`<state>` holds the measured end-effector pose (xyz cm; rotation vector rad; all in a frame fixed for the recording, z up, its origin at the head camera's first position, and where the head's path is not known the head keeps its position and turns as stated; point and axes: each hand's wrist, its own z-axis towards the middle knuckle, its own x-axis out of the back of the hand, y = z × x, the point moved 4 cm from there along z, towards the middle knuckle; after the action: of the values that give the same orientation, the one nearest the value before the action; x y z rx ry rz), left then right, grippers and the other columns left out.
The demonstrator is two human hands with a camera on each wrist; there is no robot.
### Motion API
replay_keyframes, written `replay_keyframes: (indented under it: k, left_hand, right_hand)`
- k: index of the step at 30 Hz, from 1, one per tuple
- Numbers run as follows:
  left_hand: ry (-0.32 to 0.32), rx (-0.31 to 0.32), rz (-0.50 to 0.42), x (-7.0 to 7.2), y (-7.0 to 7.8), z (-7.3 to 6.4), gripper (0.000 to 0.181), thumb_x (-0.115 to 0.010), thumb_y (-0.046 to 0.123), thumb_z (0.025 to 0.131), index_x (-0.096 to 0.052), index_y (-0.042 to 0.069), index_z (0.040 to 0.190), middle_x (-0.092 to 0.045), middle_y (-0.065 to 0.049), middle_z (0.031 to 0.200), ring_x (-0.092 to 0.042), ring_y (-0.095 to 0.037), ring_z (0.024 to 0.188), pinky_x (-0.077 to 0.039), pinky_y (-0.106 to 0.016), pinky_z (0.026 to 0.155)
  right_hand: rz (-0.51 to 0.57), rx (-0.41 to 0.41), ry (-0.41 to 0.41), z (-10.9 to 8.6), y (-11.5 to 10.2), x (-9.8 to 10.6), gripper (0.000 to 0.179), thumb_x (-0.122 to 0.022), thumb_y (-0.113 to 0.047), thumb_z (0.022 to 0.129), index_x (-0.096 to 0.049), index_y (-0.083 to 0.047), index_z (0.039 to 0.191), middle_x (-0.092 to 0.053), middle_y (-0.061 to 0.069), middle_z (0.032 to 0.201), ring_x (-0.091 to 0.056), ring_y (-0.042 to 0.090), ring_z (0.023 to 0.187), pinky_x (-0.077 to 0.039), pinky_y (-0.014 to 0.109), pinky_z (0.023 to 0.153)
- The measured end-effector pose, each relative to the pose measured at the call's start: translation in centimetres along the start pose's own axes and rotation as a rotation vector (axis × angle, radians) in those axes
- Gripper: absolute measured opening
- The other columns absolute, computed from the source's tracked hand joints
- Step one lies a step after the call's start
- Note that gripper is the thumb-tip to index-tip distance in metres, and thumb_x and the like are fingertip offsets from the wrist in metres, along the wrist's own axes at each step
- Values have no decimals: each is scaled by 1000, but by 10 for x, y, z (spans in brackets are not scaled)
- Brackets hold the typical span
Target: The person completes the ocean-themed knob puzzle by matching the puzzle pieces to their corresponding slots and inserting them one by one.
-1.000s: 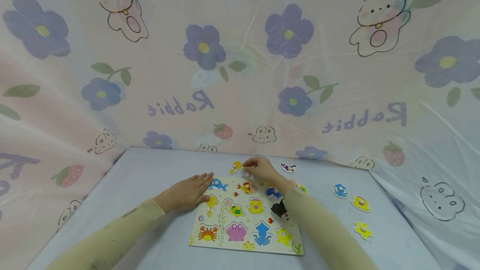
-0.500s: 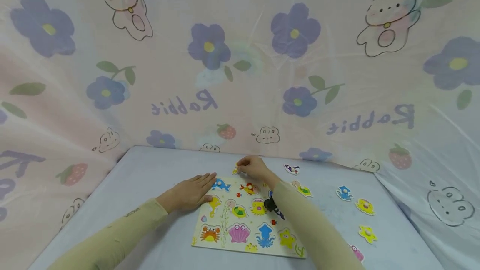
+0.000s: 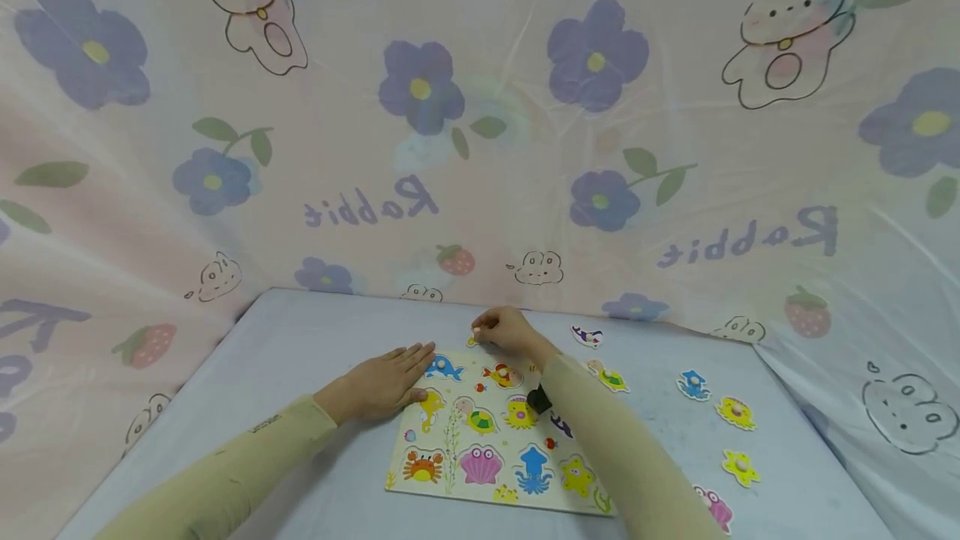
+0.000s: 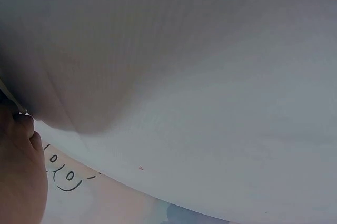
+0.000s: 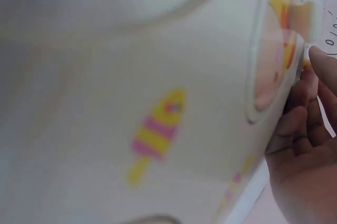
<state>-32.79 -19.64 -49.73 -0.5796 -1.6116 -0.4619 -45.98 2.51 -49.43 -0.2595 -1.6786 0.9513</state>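
In the head view, my left hand (image 3: 378,383) lies flat with straight fingers on the upper left corner of a wooden puzzle board (image 3: 472,492) with sea animals. My right hand (image 3: 513,333) reaches past the board's far edge, and its thumb and fingertips pinch a small yellow seahorse puzzle piece (image 3: 472,341), mostly hidden by the fingers. A blue dolphin piece (image 3: 448,368) and a red-orange fish piece (image 3: 495,376) with knobs sit in the board. In the right wrist view, the right hand (image 5: 305,155) has curled fingers beyond the board's edge.
Loose pieces lie right of the board: a purple-and-white one (image 3: 587,337), a turtle (image 3: 611,377), a blue squid (image 3: 693,385), a yellow octopus (image 3: 735,413), a yellow starfish (image 3: 741,468) and a pink shell (image 3: 716,511). A patterned curtain (image 3: 495,165) hangs behind the table.
My right hand has moved left onto the yellow seahorse piece, and its fingertips now cover most of it. The left hand stays on the board. The head view has shifted slightly.
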Motion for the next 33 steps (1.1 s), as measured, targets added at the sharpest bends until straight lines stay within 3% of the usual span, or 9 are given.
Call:
replay_keyframes:
  k: [13,22,33]
  left_hand:
    - [3,-10,-2,6,6,1,71,-38,47,112,-26,-2,162,-22,-17,171,-24,-34,157,-25,-47,127]
    - [-1,-12,-1,4,6,1,72,-37,48,112,-26,-2,163,-21,-17,172,-23,-34,157,-25,-48,127]
    - [28,-1,-11,-1,0,-2,72,-38,49,111,-28,-1,162,-22,-16,171,-24,-36,157,-26,-50,127]
  right_hand:
    - [0,-24,3,-3,-2,4,15,-70,-16,101,-77,-10,113,-70,0,98,-61,15,89,-53,32,87]
    - [-7,12,15,-2,0,5,16,-69,-16,102,-77,-9,113,-72,0,100,-62,13,88,-55,32,86]
    - [39,98,44,-20,-10,7,17,-70,-21,102,-78,-12,114,-71,-1,102,-60,14,86,-53,25,75]
